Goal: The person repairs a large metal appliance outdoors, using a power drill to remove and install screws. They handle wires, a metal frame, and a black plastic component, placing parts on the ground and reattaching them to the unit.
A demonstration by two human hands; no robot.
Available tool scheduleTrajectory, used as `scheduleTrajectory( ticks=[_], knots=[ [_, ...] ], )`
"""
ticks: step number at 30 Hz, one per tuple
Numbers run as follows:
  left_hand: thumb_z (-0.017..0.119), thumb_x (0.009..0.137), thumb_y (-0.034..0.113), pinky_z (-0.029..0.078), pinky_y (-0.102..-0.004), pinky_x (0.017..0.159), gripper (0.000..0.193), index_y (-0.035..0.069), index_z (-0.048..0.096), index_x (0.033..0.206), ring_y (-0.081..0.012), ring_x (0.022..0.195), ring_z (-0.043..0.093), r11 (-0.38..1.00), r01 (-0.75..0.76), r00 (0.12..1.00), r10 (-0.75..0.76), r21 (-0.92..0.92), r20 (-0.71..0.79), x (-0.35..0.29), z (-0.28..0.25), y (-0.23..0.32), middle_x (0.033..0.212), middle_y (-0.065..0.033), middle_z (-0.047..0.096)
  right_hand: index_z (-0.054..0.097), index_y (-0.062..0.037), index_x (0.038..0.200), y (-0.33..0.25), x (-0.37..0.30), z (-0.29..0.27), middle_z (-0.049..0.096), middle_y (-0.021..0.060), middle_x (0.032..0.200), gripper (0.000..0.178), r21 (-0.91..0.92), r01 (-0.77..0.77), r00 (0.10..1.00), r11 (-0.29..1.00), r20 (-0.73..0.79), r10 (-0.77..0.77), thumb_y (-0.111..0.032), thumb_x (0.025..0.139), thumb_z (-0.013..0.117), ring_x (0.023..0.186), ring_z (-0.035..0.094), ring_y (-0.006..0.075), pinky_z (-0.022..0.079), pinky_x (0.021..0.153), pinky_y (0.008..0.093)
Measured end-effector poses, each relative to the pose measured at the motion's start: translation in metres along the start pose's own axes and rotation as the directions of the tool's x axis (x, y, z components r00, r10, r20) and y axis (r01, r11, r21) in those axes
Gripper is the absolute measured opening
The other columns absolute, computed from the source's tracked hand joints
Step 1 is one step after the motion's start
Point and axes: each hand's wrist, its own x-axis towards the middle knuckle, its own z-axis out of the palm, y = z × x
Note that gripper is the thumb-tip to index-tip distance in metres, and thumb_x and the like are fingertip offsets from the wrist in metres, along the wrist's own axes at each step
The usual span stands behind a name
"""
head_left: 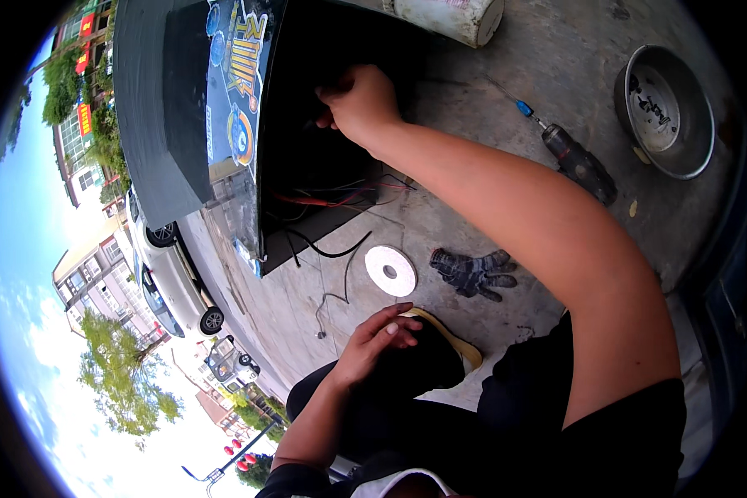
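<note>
Currently, the right hand [363, 104] is being held curled at the mouth of the dark box [162, 108], on the floor's [556, 66] left side; whether anything is being gripped can't be told. The left hand [372, 340] is being held empty, loosely bent, over the trouser leg [427, 361]. Red wires [307, 200] are being left loose at the opening's lower edge: one could be pulled off if snagged by the wrist. Black cable [328, 254] is being left slack nearby, so it could be caught by a shoe [461, 340]. Leftward, movement is being limited by the stickered panel's [236, 108] edge; rightward, more room is being offered before the power screwdriver [577, 162] and metal bowl [695, 116], knockable by elbow.
</note>
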Motion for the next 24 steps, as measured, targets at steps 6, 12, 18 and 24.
scheduleTrajectory(
  ticks=[6,12,18,24],
  knots=[
    [0.043,0.100,0.024,0.044,-0.0284,0.088,0.045,0.004,0.038,0.140,-0.0146,0.097,0.059,1.000,-0.001,1.000,0.001,-0.025,0.002,0.002,-0.002,-0.001,0.118,-0.0097,0.058,0.049,0.0055,0.085,-0.002,0.002,-0.001,0.061,0.0155,0.064,0.022,-0.009,0.063,0.998,0.998,-0.007,-0.063,-0.010,0.085,0.065,0.051,0.065,0.0227,0.049,0.045,0.0315],
    [0.043,0.100,0.024,0.044,-0.0289,0.089,0.045,0.004,0.038,0.140,-0.0149,0.097,0.059,1.000,0.003,1.000,-0.003,-0.021,0.004,0.002,-0.004,-0.002,0.118,-0.0101,0.058,0.052,0.0048,0.078,-0.007,-0.004,0.001,0.060,0.0140,0.060,0.021,-0.032,0.100,0.995,0.994,-0.002,-0.101,-0.010,0.084,0.066,0.051,0.064,0.0214,0.048,0.044,0.0302],
    [0.042,0.100,0.023,0.045,-0.0293,0.090,0.045,0.003,0.038,0.139,-0.0151,0.097,0.059,1.000,0.002,1.000,-0.002,-0.016,0.011,0.003,-0.007,-0.005,0.118,-0.0108,0.058,0.054,0.0043,0.076,-0.008,-0.007,0.003,0.060,0.0121,0.062,0.022,-0.043,0.106,0.994,0.993,-0.035,-0.108,-0.012,0.083,0.066,0.051,0.063,0.0190,0.046,0.045,0.0296],
    [0.042,0.100,0.023,0.045,-0.0293,0.090,0.045,0.002,0.037,0.139,-0.0152,0.097,0.059,1.000,0.004,1.000,-0.004,-0.006,0.012,0.004,-0.007,-0.003,0.118,-0.0112,0.058,0.052,0.0038,0.077,-0.007,-0.008,0.003,0.060,0.0122,0.062,0.021,-0.053,0.127,0.991,0.990,-0.045,-0.130,-0.011,0.083,0.067,0.051,0.064,0.0205,0.047,0.046,0.0310]
  ],
)
